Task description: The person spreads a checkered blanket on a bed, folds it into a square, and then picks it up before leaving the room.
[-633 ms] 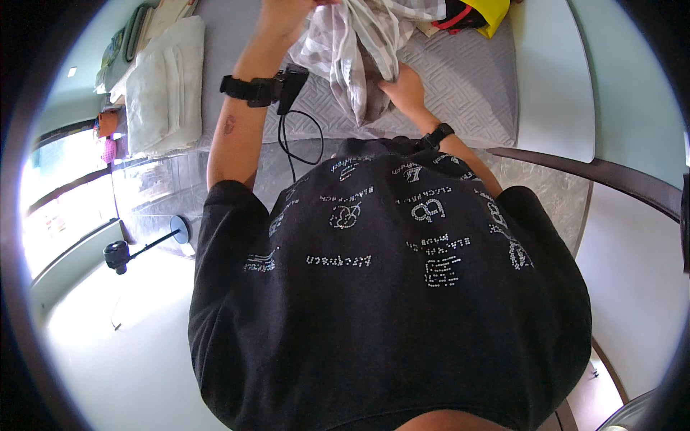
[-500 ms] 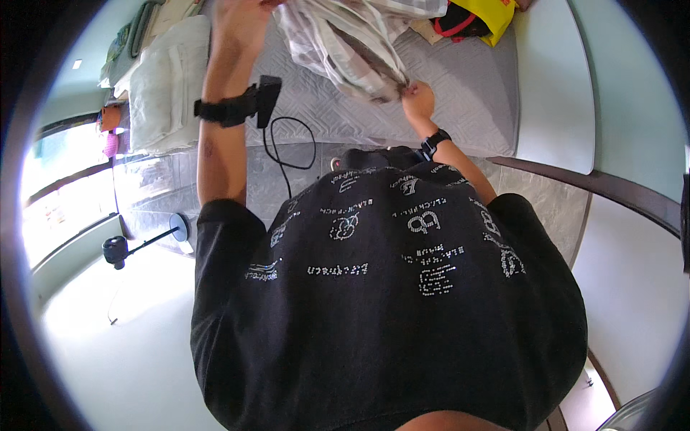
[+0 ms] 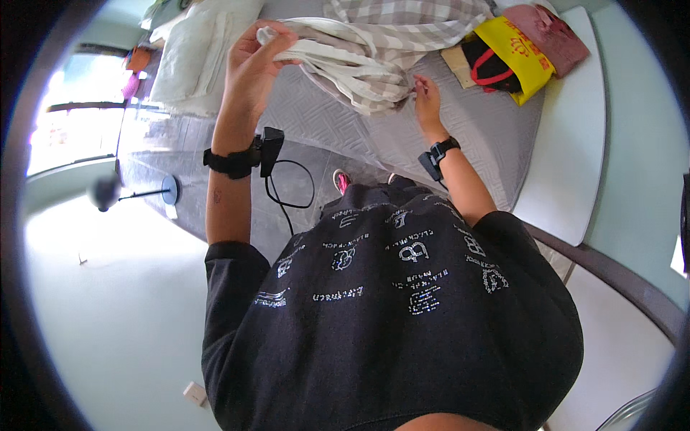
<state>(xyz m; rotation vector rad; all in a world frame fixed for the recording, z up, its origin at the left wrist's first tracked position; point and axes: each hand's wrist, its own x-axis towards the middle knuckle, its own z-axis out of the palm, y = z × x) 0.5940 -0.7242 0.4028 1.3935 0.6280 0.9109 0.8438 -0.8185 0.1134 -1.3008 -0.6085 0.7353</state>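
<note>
A large grey-beige and white checked cloth [image 3: 374, 68], loosely bunched, is stretched between my hands over a bed with a grey quilted cover [image 3: 460, 129]. My left hand [image 3: 262, 54] is closed on its pale edge at the left, thumb on top. At the cloth's right end my right hand [image 3: 427, 100] pinches the near corner with its fingertips; that grip is small and partly blurred. Behind, the cloth spreads out flat across the bed. Both wrists wear black straps with small black devices, and a cable hangs from the left one.
Folded white bedding [image 3: 198, 61] lies at the bed's left end. On the right are a yellow bag [image 3: 528, 57], a black item with red trim [image 3: 489, 68] and a dusty-pink cloth item [image 3: 550, 36]. A round-based stand [image 3: 169, 190] is on the tiled floor to the left.
My left hand has come down and nearer with the cloth's edge. The cloth between my hands is drawn together, and more of it shows on the bed behind. The right hand has shifted slightly right.
</note>
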